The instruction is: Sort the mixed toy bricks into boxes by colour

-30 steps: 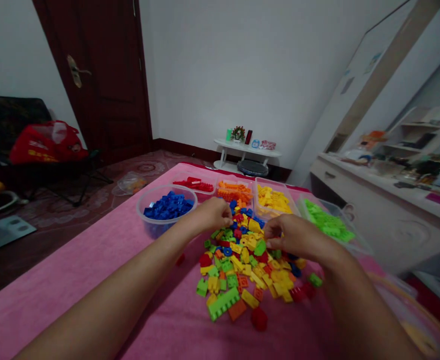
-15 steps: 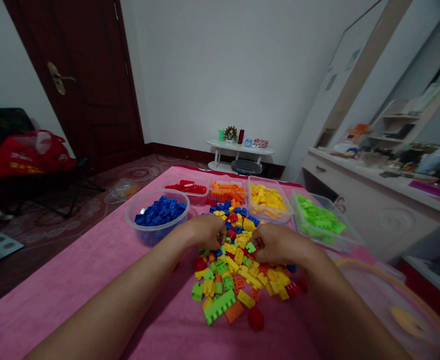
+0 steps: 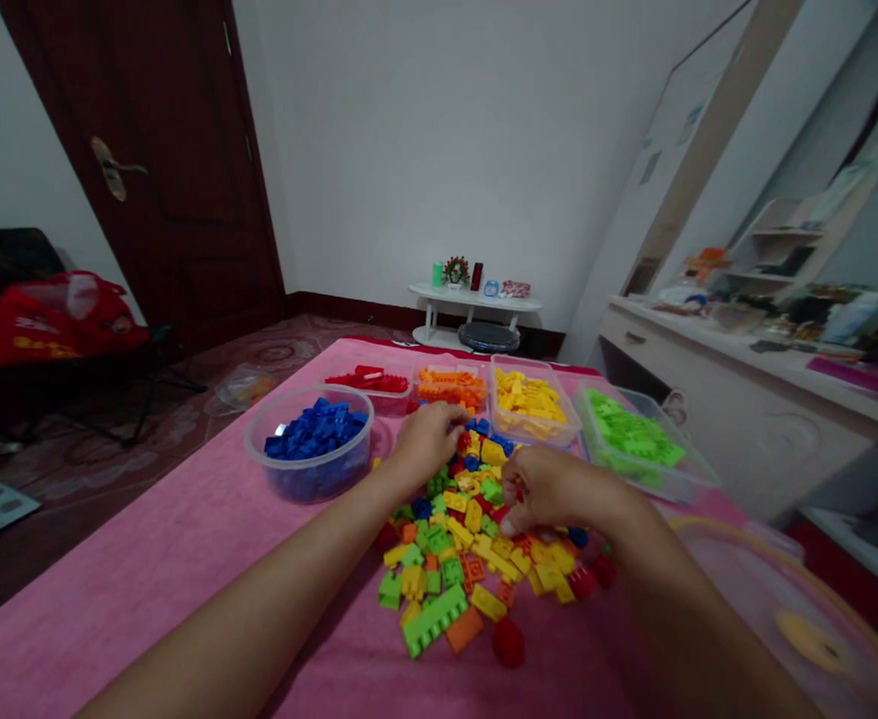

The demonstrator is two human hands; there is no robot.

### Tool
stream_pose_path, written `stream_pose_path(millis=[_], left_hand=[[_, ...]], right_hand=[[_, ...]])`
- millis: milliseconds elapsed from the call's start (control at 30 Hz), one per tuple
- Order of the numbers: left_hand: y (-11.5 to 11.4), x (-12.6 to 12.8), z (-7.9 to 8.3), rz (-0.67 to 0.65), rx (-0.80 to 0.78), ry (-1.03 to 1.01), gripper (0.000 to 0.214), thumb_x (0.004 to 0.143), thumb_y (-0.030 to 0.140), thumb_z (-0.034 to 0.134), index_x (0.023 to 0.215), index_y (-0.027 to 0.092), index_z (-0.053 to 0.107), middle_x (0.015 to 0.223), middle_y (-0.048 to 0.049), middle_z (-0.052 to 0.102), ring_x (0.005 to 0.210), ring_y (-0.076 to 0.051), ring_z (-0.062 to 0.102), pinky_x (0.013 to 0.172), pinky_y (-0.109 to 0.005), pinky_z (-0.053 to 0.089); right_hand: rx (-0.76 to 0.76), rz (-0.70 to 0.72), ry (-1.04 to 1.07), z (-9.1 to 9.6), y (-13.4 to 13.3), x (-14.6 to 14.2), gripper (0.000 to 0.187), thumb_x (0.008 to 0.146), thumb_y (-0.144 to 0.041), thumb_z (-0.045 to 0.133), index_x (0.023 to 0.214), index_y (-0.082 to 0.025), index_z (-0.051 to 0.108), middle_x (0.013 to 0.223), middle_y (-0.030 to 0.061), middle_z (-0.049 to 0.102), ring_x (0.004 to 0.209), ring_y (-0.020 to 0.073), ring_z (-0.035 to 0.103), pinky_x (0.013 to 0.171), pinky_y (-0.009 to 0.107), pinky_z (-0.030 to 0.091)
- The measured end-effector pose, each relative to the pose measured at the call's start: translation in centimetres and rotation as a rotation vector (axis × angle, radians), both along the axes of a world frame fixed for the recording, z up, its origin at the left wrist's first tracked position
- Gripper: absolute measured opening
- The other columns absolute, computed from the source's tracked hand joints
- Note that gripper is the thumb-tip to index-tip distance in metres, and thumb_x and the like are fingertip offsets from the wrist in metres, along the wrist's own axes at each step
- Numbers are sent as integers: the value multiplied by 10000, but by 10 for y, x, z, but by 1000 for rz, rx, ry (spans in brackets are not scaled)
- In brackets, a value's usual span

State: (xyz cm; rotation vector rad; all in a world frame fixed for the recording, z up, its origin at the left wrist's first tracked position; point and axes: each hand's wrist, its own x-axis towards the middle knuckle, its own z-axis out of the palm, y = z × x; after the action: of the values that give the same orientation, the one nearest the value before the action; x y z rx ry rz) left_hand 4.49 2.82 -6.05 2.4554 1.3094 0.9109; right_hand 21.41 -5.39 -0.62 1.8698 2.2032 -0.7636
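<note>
A loose pile of mixed toy building bricks (image 3: 457,534) lies on the pink cloth (image 3: 206,559), in yellow, green, red, orange and blue. My left hand (image 3: 433,437) reaches over the far left of the pile, fingers apart and pointing down by some blue bricks (image 3: 479,427). Its fingertips are partly hidden. At the right side of the pile is my right hand (image 3: 550,487), its fingers curled in toward the thumb. A bit of red brick (image 3: 518,495) shows between them, mostly covered. A long green brick (image 3: 435,621) lies at the near edge of the pile.
Beyond the pile stand tubs of red bricks (image 3: 370,379), orange bricks (image 3: 449,384) and yellow bricks (image 3: 529,397). A round tub (image 3: 259,451) of blue bricks is left; a box (image 3: 697,477) of green bricks is right. A clear round lid (image 3: 753,609) lies near my right forearm.
My left hand has moved away from me, from the pile's middle to its far left edge, and its fingers have spread. My right hand has stayed nearly in place, its thumb now lower.
</note>
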Motion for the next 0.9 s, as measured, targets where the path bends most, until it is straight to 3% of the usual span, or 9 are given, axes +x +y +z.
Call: stream_pose_path(millis=[100, 200, 367, 500, 600, 767, 900], left_hand=[[-3, 4, 1, -41, -20, 194, 298, 762, 291, 546, 1035, 249, 659, 994, -60, 662, 901, -195, 597, 767, -274, 437], [-2, 8, 8, -54, -92, 358, 265, 733, 252, 559, 966, 250, 684, 929, -61, 682, 862, -203, 612, 728, -271, 438], [3, 13, 21, -28, -94, 355, 227, 677, 217, 589, 864, 256, 710, 887, -37, 699, 873, -214, 610, 764, -298, 423], [6, 11, 25, -47, -79, 143, 213, 705, 230, 573, 868, 221, 710, 883, -29, 700, 827, -177, 606, 754, -269, 424], [7, 9, 21, -104, -155, -79, 230, 718, 227, 566, 900, 188, 702, 845, -34, 696, 745, -153, 602, 683, -244, 438], [-1, 9, 19, -158, -541, -494, 165, 730, 225, 584, 826, 123, 673, 695, -21, 642, 566, -96, 552, 527, -193, 423], [-8, 10, 23, -139, -874, -822, 103, 742, 197, 586, 796, 122, 632, 653, 5, 577, 492, -60, 518, 456, -169, 412]], right_hand=[[96, -5, -109, -3, -2, -12, 302, 516, -355, 723, 758, -199, 632, 625, -12, 613, 536, 125, 540, 463, 215, 317], [170, 41, -205, -2, -2, -18, 272, 487, -322, 730, 703, -192, 627, 645, -1, 606, 580, 133, 530, 471, 221, 287], [251, 68, -108, 6, 3, 3, 127, 590, -282, 616, 673, -187, 609, 631, -3, 594, 568, 113, 499, 479, 213, 284], [444, -89, -59, 10, 14, 29, 106, 637, -253, 556, 702, -176, 587, 666, 13, 607, 589, 116, 513, 494, 213, 300], [478, -111, -96, 1, 20, 33, 135, 619, -270, 585, 726, -187, 594, 709, 16, 622, 623, 129, 537, 509, 216, 311], [361, -41, -212, -18, 20, 13, 196, 574, -223, 630, 770, -211, 617, 772, 21, 648, 688, 163, 577, 518, 226, 313], [364, -52, -325, -23, 17, -2, 198, 611, -169, 590, 803, -203, 623, 840, 59, 658, 762, 200, 597, 544, 246, 323]])
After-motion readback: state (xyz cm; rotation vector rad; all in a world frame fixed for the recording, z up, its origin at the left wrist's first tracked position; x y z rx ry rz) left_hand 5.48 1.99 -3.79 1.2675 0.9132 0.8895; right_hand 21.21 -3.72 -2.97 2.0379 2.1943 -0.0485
